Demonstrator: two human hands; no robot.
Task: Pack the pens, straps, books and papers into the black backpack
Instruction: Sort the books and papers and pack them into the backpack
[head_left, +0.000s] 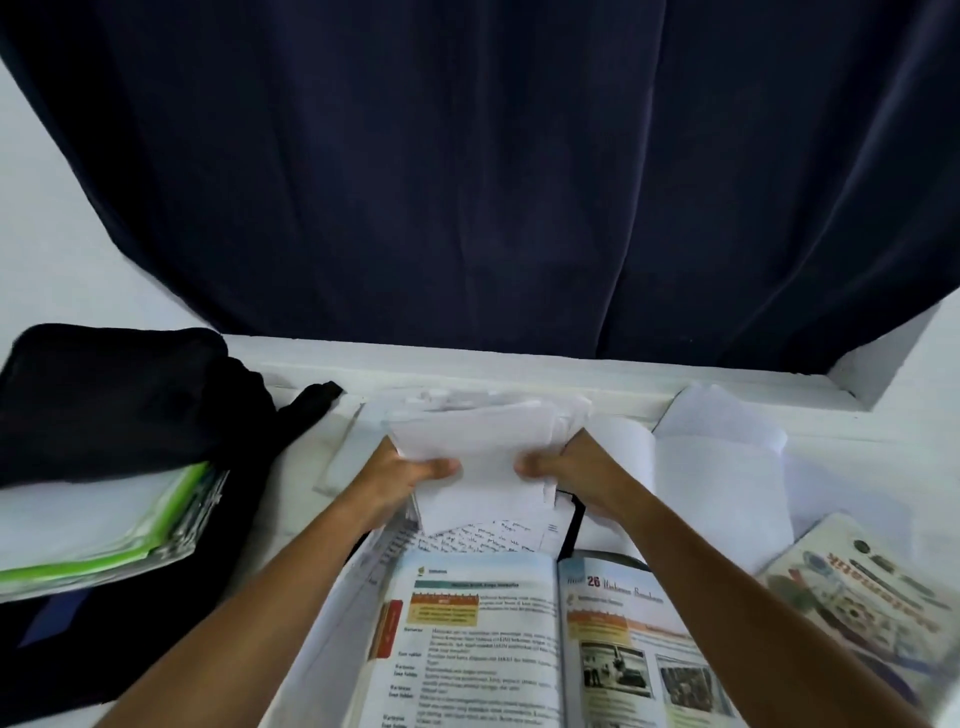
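White loose papers (483, 441), a ragged sheaf, are gripped from both sides above the middle of the table (727, 410), toward its far edge by the wall. The left hand (410, 467) pinches the sheaf's left edge, thumb on top and fingers curled beneath; the right hand (566, 465) pinches the right edge the same way. Both are closed firmly on the paper. The sheaf's long axis runs roughly left to right between the hands. The black backpack (104, 405) lies at the table's left edge, well to the left of the sheaf, its mouth gaping toward the person with a green-edged folder (156, 525) and other sheets already inside. The left hand is the nearer to it, so the sheaf probably has to swing leftward and turn to enter edge-first. An open textbook (498, 639) lies at the near edge below the hands.
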